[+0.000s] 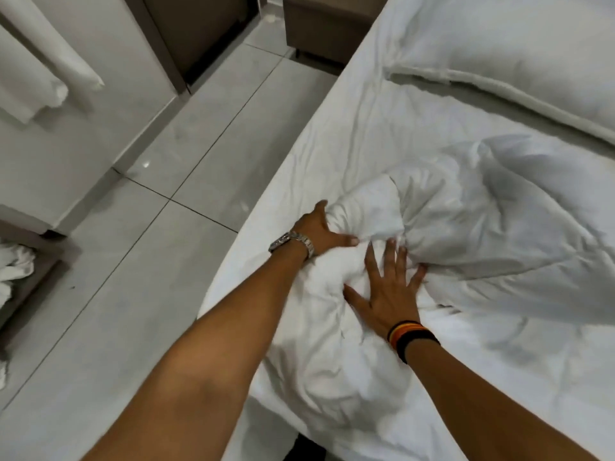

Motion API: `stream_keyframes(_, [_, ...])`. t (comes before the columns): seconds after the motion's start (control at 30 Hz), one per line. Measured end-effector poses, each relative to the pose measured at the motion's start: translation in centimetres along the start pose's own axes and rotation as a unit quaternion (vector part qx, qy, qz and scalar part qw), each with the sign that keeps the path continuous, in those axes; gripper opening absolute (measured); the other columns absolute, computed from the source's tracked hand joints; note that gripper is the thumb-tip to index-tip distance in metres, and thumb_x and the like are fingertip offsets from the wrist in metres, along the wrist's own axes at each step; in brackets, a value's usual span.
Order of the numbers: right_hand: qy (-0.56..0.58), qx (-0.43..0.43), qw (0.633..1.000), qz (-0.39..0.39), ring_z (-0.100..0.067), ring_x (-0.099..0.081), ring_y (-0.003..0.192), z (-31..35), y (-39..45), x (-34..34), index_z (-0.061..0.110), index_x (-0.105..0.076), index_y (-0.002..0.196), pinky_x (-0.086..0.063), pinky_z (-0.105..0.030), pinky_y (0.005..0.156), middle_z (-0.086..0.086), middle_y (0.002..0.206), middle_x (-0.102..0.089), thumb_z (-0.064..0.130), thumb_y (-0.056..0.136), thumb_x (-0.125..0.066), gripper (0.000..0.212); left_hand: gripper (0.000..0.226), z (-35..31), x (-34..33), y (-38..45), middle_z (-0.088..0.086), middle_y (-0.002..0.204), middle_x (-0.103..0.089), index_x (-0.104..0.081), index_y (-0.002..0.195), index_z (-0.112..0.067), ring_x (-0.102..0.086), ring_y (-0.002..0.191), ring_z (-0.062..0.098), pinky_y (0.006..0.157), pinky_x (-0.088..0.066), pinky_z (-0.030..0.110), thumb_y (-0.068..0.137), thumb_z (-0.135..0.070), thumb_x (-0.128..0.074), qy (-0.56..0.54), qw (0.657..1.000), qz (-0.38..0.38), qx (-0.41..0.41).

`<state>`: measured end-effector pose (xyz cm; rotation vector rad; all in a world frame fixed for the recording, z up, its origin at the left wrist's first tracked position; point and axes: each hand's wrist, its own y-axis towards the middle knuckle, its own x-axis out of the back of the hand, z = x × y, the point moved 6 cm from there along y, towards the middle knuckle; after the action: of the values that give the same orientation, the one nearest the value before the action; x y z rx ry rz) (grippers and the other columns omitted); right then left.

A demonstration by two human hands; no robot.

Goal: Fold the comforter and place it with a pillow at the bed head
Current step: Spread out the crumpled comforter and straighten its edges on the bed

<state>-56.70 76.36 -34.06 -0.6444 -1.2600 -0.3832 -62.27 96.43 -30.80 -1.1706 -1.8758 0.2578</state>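
Comforter (466,221) matt wrinkled cloth; floor (186,154) glossy tile.

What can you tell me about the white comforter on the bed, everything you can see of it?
The comforter is white, soft and puffy, with deep creases. It is not folded: it lies in a crumpled heap on the white sheet, near the bed's floor-side edge. The left hand grips a bunched end of it, fingers closed around the fabric. The right hand lies open and flat on it, fingers spread. A pillow lies apart from it, farther up the bed.
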Motion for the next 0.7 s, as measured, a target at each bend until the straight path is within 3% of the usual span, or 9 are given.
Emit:
stream_keyframes(0.07, [0.011,-0.006,1.0,0.008,-0.042,0.013,0.159,1.2,0.7,0.2,0.035,0.018,0.163,0.004,-0.077,0.117,-0.019,0.173,0.014,0.092,0.08,0.003,0.101,0.117,-0.4,2.0,-0.6,0.004,0.158,-0.047,-0.024,0.162,-0.028,-0.048,0.142,0.028,0.112,-0.043,0.035,0.069,-0.059,-0.087,0.011,0.998,-0.039,-0.037])
stream_keyframes(0.13, [0.059,0.003,0.998,-0.02,-0.037,0.014,0.16,4.9,1.3,1.4,0.039,0.02,0.161,0.004,-0.076,0.118,-0.014,0.174,0.016,0.089,0.085,0.001,0.094,0.098,0.3,6.7,-3.3,0.006,0.142,-0.063,-0.033,0.157,-0.034,-0.061,0.128,0.028,0.101,-0.051,0.035,0.072,-0.049,-0.08,-0.017,0.987,-0.134,-0.09])
stream_keyframes(0.23, [0.111,0.071,0.985,-0.112,-0.032,0.005,0.162,9.8,2.8,4.2,0.037,0.003,0.166,0.008,-0.069,0.121,-0.006,0.176,0.007,0.085,0.094,-0.021,0.09,0.09,4.1,14.0,-10.9,0.003,0.107,-0.078,-0.032,0.149,-0.052,-0.072,0.088,0.025,0.068,-0.05,0.028,0.071,-0.059,-0.076,-0.031,0.921,-0.365,-0.134])
stream_keyframes(0.27, [0.111,0.091,0.983,-0.117,-0.031,0.005,0.162,10.9,2.9,4.4,0.036,-0.001,0.167,0.008,-0.067,0.122,-0.005,0.176,0.006,0.084,0.095,-0.026,0.09,0.092,5.7,14.8,-13.1,0.004,0.104,-0.078,-0.029,0.15,-0.053,-0.073,0.082,0.031,0.064,-0.048,0.029,0.071,-0.061,-0.076,-0.016,0.909,-0.398,-0.123])
stream_keyframes(0.33, [0.098,0.102,0.989,-0.052,-0.029,0.014,0.161,12.0,1.7,2.9,0.039,0.003,0.166,0.006,-0.068,0.122,-0.001,0.175,0.017,0.085,0.094,-0.026,0.09,0.102,9.1,13.1,-15.3,0.011,0.114,-0.076,-0.021,0.158,-0.041,-0.073,0.088,0.042,0.065,-0.052,0.036,0.075,-0.058,-0.078,0.022,0.933,-0.354,-0.061])
stream_keyframes(0.4, [0.073,0.068,0.992,0.072,-0.026,0.022,0.159,11.4,-0.4,-0.8,0.045,0.012,0.163,0.003,-0.069,0.122,0.005,0.167,0.035,0.085,0.092,-0.021,0.088,0.117,11.8,10.1,-15.4,0.014,0.138,-0.065,-0.009,0.164,-0.028,-0.068,0.11,0.043,0.082,-0.057,0.044,0.076,-0.053,-0.083,0.026,0.967,-0.254,0.024])
stream_keyframes(0.47, [0.072,0.028,0.987,0.139,-0.024,0.023,0.159,10.3,-2.0,-3.0,0.048,0.016,0.161,0.006,-0.067,0.123,0.009,0.16,0.04,0.089,0.087,-0.011,0.088,0.13,13.7,9.4,-14.3,0.017,0.151,-0.053,-0.002,0.164,-0.02,-0.057,0.128,0.042,0.099,-0.051,0.047,0.073,-0.063,-0.082,0.01,0.976,-0.207,0.07])
stream_keyframes(0.57, [0.119,-0.028,0.988,0.089,-0.02,0.027,0.157,9.7,-2.2,-1.3,0.052,0.018,0.159,0.01,-0.063,0.124,0.007,0.168,0.033,0.093,0.084,-0.004,0.089,0.13,14.0,11.7,-10.8,0.021,0.156,-0.043,-0.003,0.164,-0.015,-0.046,0.136,0.045,0.111,-0.04,0.053,0.072,-0.088,-0.061,0.057,0.967,-0.238,0.073])
stream_keyframes(0.7, [0.137,-0.091,0.986,0.026,-0.023,0.025,0.158,8.8,-0.1,1.6,0.05,0.017,0.16,0.009,-0.064,0.124,0.003,0.171,0.029,0.092,0.086,-0.007,0.089,0.123,12.7,15.6,-3.9,0.02,0.16,-0.037,-0.009,0.164,-0.02,-0.039,0.142,0.044,0.116,-0.032,0.058,0.074,-0.092,-0.052,-0.02,0.965,-0.257,0.04])
